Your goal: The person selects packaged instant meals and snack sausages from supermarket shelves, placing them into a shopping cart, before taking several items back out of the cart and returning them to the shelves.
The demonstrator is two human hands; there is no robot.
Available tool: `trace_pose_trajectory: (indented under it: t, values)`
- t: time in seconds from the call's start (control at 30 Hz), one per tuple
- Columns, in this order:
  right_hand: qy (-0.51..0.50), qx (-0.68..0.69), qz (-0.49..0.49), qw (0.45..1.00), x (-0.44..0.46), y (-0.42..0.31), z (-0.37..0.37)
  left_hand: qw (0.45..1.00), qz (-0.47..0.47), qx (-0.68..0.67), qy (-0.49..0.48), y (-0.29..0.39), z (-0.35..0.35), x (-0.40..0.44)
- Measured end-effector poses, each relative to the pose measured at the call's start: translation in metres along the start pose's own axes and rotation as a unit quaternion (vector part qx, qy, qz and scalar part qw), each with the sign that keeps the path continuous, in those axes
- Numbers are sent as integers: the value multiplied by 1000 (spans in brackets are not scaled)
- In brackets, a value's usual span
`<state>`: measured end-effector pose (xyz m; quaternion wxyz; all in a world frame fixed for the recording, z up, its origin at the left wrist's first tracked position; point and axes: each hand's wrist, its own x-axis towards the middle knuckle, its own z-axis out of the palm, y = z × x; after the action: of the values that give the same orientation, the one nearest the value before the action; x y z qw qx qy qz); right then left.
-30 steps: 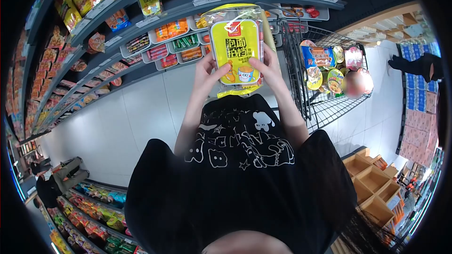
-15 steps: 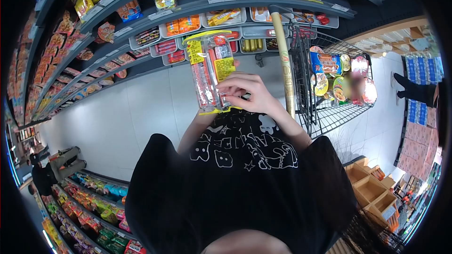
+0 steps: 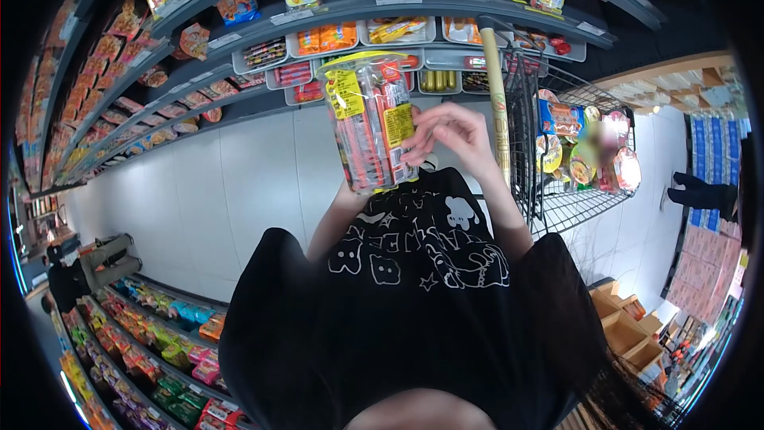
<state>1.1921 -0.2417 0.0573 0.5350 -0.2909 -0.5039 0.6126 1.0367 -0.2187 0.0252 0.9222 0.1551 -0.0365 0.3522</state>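
A clear plastic pack of sausages [image 3: 368, 131] with yellow labels stands upright in front of my chest. My left hand [image 3: 350, 196] holds it from behind and below; the pack hides its fingers, and little more than the wrist shows. At the right edge of the pack is my right hand [image 3: 455, 137], its fingers loosely bent, apart and slightly blurred. The fingertips overlap the edge in view, and I cannot tell whether they touch it.
A wire shopping cart [image 3: 549, 211] with a pale yellow handle [image 3: 497, 99] stands at right, holding cup-shaped packages and a blue-and-orange pack [image 3: 562, 119]. Ahead, grey shelves [image 3: 338, 12] carry snacks and trays of sausages. Another person [image 3: 91, 271] is at far left; dark-clothed legs [image 3: 704, 193] show at far right.
My right hand has drawn back from the front of the pack to its right edge, its fingers loosening. The pack has turned slightly and shifted a little right in view.
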Motion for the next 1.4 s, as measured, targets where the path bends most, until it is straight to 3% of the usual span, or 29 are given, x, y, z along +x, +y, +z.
trace_pose_trajectory:
  t: [0.03, 0.07, 0.13, 0.17, 0.2, 0.27, 0.33, 0.4, 0.47, 0.53, 0.6, 0.67, 0.73, 0.8, 0.87, 0.93, 0.97, 1.03, 1.07, 1.13, 1.2, 1.27, 1.33, 1.4]
  values:
    - [13, -7, 42, 999, -2, -1, -7, 995, 34, 35, 84, -3, 11, -2]
    - [16, -7, 40, 999, 0, -2, -9, 995, 31, 35, 84, -4, -5, -2]
    - [38, -43, 11, 998, 4, -7, -13, 933, 151, 195, 263, -11, -65, -2]
    - [16, -117, 40, 992, 5, -9, -17, 930, 191, 192, 249, -9, -78, -2]
    - [22, -167, 46, 985, 6, -22, -10, 937, 169, 188, 239, -5, -68, 4]
    - [31, -273, -6, 962, 5, -16, -6, 856, 175, 369, 318, -3, -31, 17]
    - [81, -347, 10, 934, -2, -15, -1, 855, 164, 379, 313, -14, -22, 26]
    - [193, -282, 137, 930, -12, -29, -6, 853, 155, 392, 307, -19, -11, 36]
    - [284, -324, 42, 901, -37, -12, -34, 849, 63, 505, 142, -22, 4, 53]
    - [392, -226, -39, 891, -58, -33, -52, 831, 43, 549, 75, -28, 25, 78]
    - [524, -162, -49, 835, -82, -55, -68, 697, 58, 711, -73, -32, 31, 98]
    - [628, -132, -38, 766, -114, -63, -105, 729, 37, 678, -88, -46, 33, 107]
    - [714, -209, -24, 667, -146, -64, -144, 704, -75, 689, -156, -59, 36, 112]
    - [762, -353, 77, 538, -182, -35, -193, 690, -124, 678, -222, -74, 37, 114]
    - [792, -341, 145, 485, -213, 11, -239, 644, -195, 682, -287, -85, 36, 115]
    - [830, -122, 168, 518, -250, 81, -288, 606, -233, 694, -310, -96, 30, 115]
    - [841, -119, 243, 469, -254, 104, -297, 593, -247, 701, -310, -99, 26, 117]
    - [859, -63, 313, 399, -248, 136, -308, 619, -271, 685, -271, -103, 18, 120]
    - [873, -60, 345, 339, -241, 146, -307, 630, -294, 677, -240, -104, 17, 121]
    - [853, -29, 432, 290, -239, 157, -316, 637, -326, 668, -205, -103, 21, 125]
    - [847, -45, 445, 288, -242, 171, -320, 650, -325, 661, -188, -105, 23, 126]
    - [840, -108, 406, 344, -250, 179, -320, 650, -326, 662, -180, -104, 23, 125]
    - [827, -31, 425, 366, -267, 194, -329, 649, -326, 663, -179, -105, 24, 127]
    - [760, -77, 515, 388, -273, 215, -340, 647, -343, 667, -138, -107, 28, 129]
